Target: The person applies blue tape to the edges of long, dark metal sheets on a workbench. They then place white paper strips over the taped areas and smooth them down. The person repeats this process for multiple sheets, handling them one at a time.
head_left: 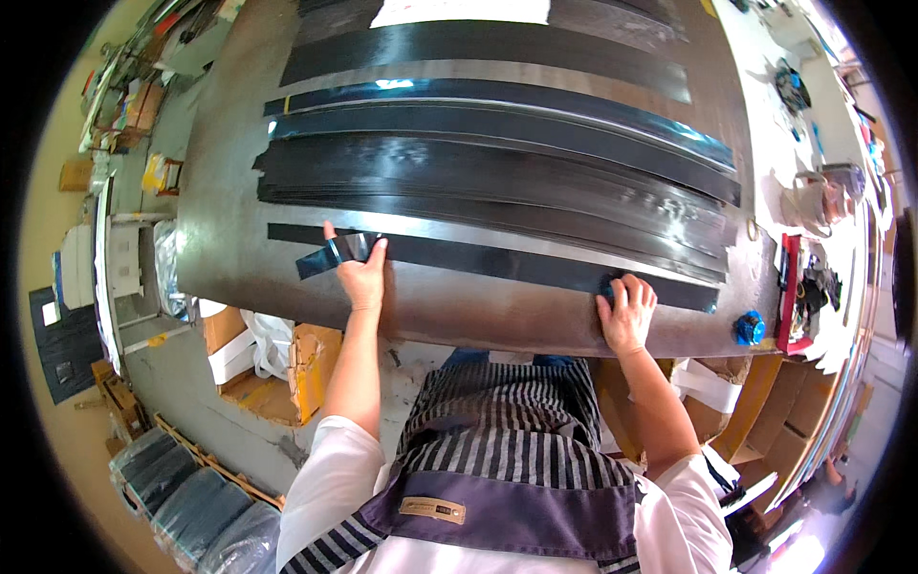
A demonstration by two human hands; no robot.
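Note:
A long narrow black strip (497, 260) lies crosswise on the brown table, close to its near edge. My left hand (361, 277) is at the strip's left part, thumb and fingers closed round a short, shiny dark piece (317, 262) that sticks out to the left. Toward the strip's right end, my right hand (626, 311) presses down with bent fingers. Under those fingertips shows a small dark wad (609, 281); its kind cannot be made out. Beyond the strip lies a broad stack of black strips (478, 182), glossy in places.
More dark strips (478, 53) and a white sheet (459, 11) lie at the table's far side. A blue roll (750, 328) sits at the near right corner, beside a red-edged tray (792, 287). Cardboard boxes (316, 368) stand below the near edge.

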